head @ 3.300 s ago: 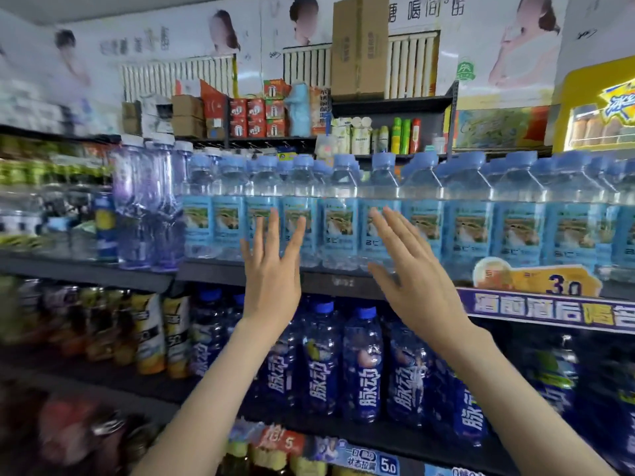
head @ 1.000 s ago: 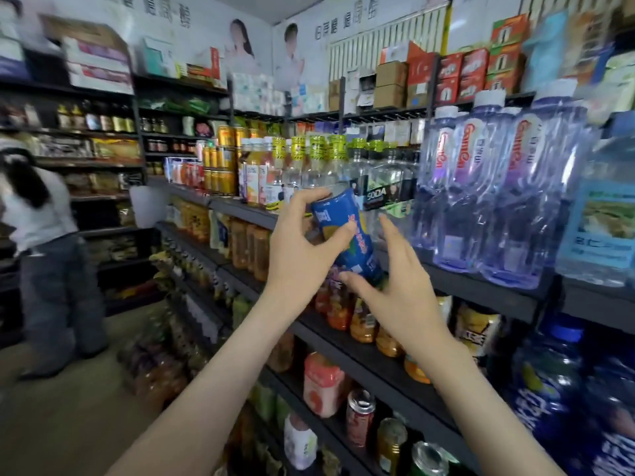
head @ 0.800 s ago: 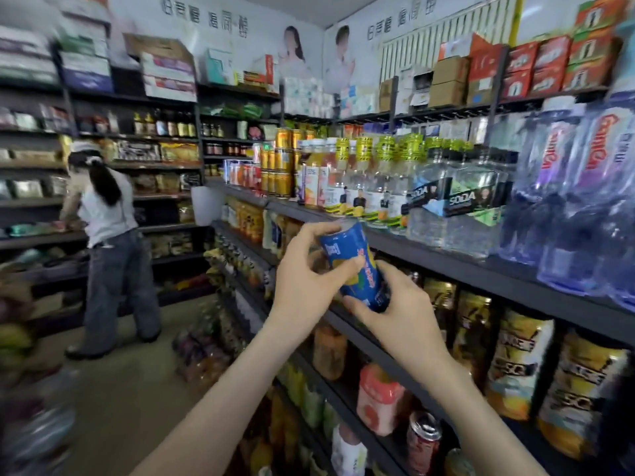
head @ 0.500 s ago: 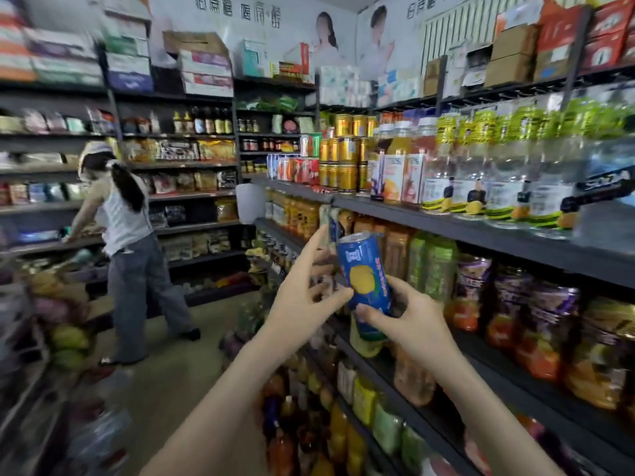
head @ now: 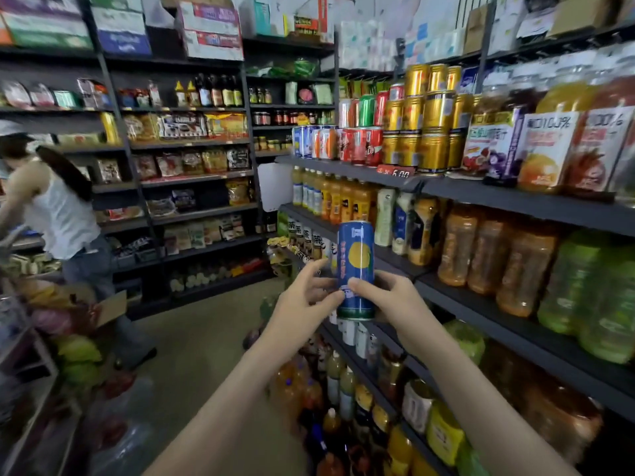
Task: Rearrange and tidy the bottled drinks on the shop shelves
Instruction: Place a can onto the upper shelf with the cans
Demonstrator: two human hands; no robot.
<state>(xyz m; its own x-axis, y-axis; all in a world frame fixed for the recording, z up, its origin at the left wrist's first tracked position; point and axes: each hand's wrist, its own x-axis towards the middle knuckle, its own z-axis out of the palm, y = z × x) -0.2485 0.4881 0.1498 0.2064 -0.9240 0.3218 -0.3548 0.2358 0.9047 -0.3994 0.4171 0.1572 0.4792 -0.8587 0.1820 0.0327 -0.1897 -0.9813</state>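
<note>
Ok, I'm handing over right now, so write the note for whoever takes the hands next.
The left hand pinches the blue can low on its side. The right hand grips the same can, thumb across the front. The can is upright in the air beside the shelving, resting on nothing.
Done: can picked up and in hand.
Left: shelve it. The shelved blue cans at the far end of the upper shelf, next to the red cans, are probably its place, though I cannot confirm they match.
</note>
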